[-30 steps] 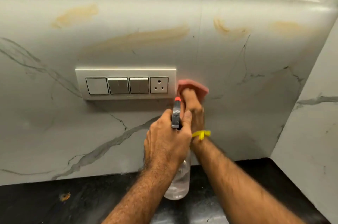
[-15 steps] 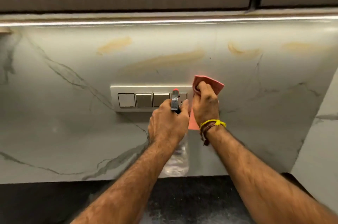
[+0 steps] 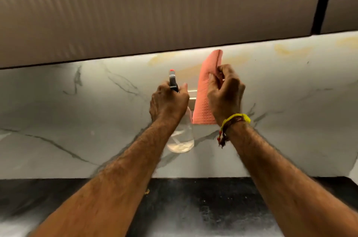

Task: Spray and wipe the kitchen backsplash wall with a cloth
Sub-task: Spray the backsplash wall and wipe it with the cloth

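The marble wall [image 3: 77,120] fills mid-frame, with orange stains [image 3: 164,58] along its top not yet wiped. The right hand [image 3: 224,93] fingers pinch the pink cloth [image 3: 205,89] at centre; the left hand [image 3: 168,105] grips the spray bottle [image 3: 181,140].

— What does the backsplash wall [image 3: 81,112] look like?

— White marble with grey veins, standing upright between the cabinets above and the dark counter below. Yellowish-brown smears run along its top strip, just under the lit edge.

— And the spray bottle [image 3: 181,136]?

— Clear plastic, with a little liquid at its rounded bottom. It has a black head with a red-orange tip that points up at the smears. It stands roughly upright in front of the wall.

— The cloth [image 3: 206,97]?

— Salmon pink, waffle-textured. It hangs in a long vertical strip just right of the bottle, its upper end reaching the stained strip. Whether it touches the wall, I cannot tell.
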